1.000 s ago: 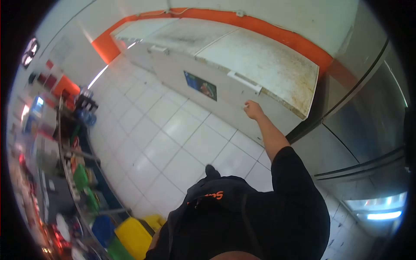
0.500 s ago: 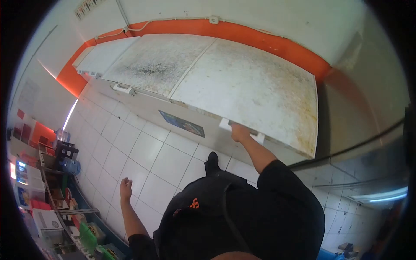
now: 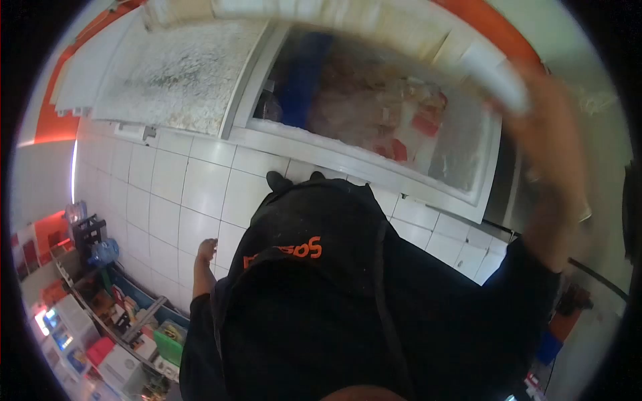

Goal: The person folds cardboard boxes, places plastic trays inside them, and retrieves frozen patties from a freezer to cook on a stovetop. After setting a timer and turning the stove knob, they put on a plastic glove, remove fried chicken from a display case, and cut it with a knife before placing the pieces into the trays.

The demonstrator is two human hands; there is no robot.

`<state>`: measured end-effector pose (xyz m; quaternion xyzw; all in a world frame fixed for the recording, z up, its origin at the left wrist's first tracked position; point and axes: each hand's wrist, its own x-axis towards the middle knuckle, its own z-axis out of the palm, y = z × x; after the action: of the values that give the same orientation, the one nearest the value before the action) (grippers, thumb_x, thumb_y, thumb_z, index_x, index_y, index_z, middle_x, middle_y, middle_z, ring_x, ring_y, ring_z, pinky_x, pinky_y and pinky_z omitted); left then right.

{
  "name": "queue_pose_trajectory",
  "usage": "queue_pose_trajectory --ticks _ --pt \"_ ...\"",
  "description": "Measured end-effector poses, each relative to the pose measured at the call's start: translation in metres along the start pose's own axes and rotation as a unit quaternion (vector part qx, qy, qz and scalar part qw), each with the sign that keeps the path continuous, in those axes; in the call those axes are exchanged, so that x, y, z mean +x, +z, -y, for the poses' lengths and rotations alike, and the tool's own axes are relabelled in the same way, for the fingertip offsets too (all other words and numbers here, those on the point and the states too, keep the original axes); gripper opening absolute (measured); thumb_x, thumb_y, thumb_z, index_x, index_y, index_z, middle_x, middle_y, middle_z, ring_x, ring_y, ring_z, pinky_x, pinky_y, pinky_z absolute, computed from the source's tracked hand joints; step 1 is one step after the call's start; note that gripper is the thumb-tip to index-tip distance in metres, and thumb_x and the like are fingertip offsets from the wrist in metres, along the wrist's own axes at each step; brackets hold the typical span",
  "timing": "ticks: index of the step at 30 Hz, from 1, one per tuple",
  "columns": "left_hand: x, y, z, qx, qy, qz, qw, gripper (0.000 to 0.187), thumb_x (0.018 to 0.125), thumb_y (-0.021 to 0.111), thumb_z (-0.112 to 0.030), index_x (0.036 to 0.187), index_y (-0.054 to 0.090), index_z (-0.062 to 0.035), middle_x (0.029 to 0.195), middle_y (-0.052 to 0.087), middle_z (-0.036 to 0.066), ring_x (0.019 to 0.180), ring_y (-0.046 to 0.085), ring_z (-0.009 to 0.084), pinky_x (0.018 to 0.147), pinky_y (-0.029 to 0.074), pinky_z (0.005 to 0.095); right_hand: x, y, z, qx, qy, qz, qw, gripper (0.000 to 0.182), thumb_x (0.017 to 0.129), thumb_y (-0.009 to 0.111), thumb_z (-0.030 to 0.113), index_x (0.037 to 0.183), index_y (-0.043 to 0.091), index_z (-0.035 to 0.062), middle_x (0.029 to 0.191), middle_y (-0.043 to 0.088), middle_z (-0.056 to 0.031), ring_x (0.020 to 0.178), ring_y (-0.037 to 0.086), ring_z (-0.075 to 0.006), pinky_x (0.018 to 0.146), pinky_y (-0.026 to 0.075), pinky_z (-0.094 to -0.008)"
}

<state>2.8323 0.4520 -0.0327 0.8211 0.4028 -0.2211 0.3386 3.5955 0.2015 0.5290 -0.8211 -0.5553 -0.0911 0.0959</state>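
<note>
The right lid (image 3: 374,27) of the white chest freezer (image 3: 334,148) is raised, and its edge and white handle (image 3: 496,75) are blurred. My right hand (image 3: 528,100) is up at that handle, closed around it, smeared by motion. Inside the freezer, frost lines the rim, with a blue item (image 3: 304,83) at the left and red and white packages (image 3: 426,123) at the right. My left hand (image 3: 208,250) hangs low over the tiled floor, away from the freezer, its fingers loosely curled and partly seen.
The closed left lid (image 3: 180,70) is stained and has its own handle (image 3: 134,131). Blue water bottles (image 3: 103,251) and a dark rack stand at the left. A counter with boxes and a green container (image 3: 168,344) is at the lower left.
My right hand has lifted the right lid from closed to raised, showing the freezer's inside. My body has moved closer to the freezer, and the view has shifted.
</note>
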Motion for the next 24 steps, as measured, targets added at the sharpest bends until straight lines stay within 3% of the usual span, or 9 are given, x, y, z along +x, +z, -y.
queue_pose_trajectory --ticks 1,2,3,4,5,6,12,21,24 --pt "0.019 -0.017 0.005 0.203 0.060 0.030 0.977 0.031 0.090 0.059 -0.017 0.118 0.063 -0.0041 0.105 0.068 0.012 0.094 0.065 0.0247 0.078 0.054 0.0372 0.027 -0.021 -0.021 -0.110 -0.081 -0.058 0.989 0.048 0.086 0.072 0.034 0.122 0.063 0.0047 0.110 0.067 -0.0147 0.098 0.064 -0.0265 0.079 0.052 -0.0388" --pt "0.034 -0.028 0.003 -0.132 -0.179 -0.001 0.975 0.038 0.080 0.065 -0.007 0.118 0.064 -0.0063 0.108 0.068 0.016 0.102 0.064 0.0323 0.085 0.054 0.0414 0.052 -0.037 -0.043 0.038 0.226 0.105 0.968 0.055 0.090 0.064 0.045 0.127 0.059 0.0048 0.116 0.065 -0.0152 0.103 0.064 -0.0276 0.080 0.053 -0.0388" --pt "0.048 -0.054 0.009 0.187 0.106 -0.036 0.976 0.039 0.078 0.068 -0.008 0.117 0.063 -0.0024 0.106 0.068 0.018 0.103 0.063 0.0343 0.090 0.052 0.0444 0.079 -0.042 -0.072 -0.038 0.163 0.012 0.986 0.055 0.090 0.064 0.045 0.128 0.059 0.0054 0.117 0.064 -0.0148 0.104 0.063 -0.0276 0.081 0.052 -0.0389" --pt "0.076 -0.062 0.019 -0.107 -0.053 -0.055 0.991 0.036 0.087 0.063 -0.017 0.117 0.062 0.0033 0.110 0.068 0.019 0.108 0.062 0.0330 0.094 0.049 0.0417 0.103 -0.046 -0.103 -0.087 0.132 -0.045 0.986 0.056 0.090 0.064 0.046 0.129 0.058 0.0061 0.118 0.063 -0.0145 0.105 0.062 -0.0275 0.082 0.052 -0.0389" --pt "0.079 -0.099 -0.030 -0.199 -0.211 -0.102 0.952 0.042 0.091 0.060 -0.024 0.118 0.061 0.0077 0.115 0.066 0.023 0.113 0.061 0.0323 0.097 0.047 0.0387 0.126 -0.050 -0.133 -0.118 0.133 -0.085 0.980 0.057 0.090 0.064 0.047 0.129 0.057 0.0067 0.120 0.062 -0.0141 0.106 0.061 -0.0274 0.083 0.051 -0.0389" --pt "0.083 -0.130 -0.057 -0.103 -0.156 -0.106 0.977 0.044 0.091 0.061 -0.025 0.121 0.059 0.0077 0.122 0.063 0.025 0.117 0.059 0.0323 0.099 0.046 0.0375 0.145 -0.049 -0.162 -0.133 0.150 -0.103 0.974 0.057 0.090 0.063 0.048 0.130 0.057 0.0073 0.121 0.061 -0.0137 0.107 0.060 -0.0273 0.084 0.051 -0.0389" --pt "0.095 -0.223 -0.169 -0.142 -0.160 -0.161 0.964 0.045 0.091 0.062 -0.022 0.127 0.055 0.0045 0.119 0.065 0.020 0.111 0.061 0.0287 0.095 0.048 0.0378 0.195 0.011 -0.307 -0.158 0.254 -0.126 0.946 0.062 0.089 0.062 0.053 0.134 0.053 0.0112 0.128 0.055 -0.0116 0.115 0.054 -0.0269 0.089 0.048 -0.0390" --pt "0.079 -0.255 -0.097 -0.118 -0.200 -0.102 0.967 0.042 0.093 0.060 -0.023 0.128 0.056 -0.0002 0.115 0.066 0.013 0.105 0.063 0.0228 0.091 0.048 0.0347 0.189 0.082 -0.387 -0.153 0.335 -0.160 0.916 0.069 0.087 0.060 0.060 0.140 0.048 0.0170 0.140 0.046 -0.0084 0.126 0.046 -0.0262 0.098 0.043 -0.0392" --pt "0.092 -0.288 -0.067 -0.285 -0.266 -0.159 0.907 0.046 0.094 0.059 -0.029 0.133 0.053 -0.0055 0.117 0.064 0.008 0.106 0.061 0.0205 0.083 0.046 0.0346 0.183 0.071 -0.379 -0.157 0.349 -0.187 0.905 0.071 0.087 0.059 0.062 0.142 0.046 0.0189 0.143 0.043 -0.0074 0.129 0.043 -0.0260 0.100 0.041 -0.0393"
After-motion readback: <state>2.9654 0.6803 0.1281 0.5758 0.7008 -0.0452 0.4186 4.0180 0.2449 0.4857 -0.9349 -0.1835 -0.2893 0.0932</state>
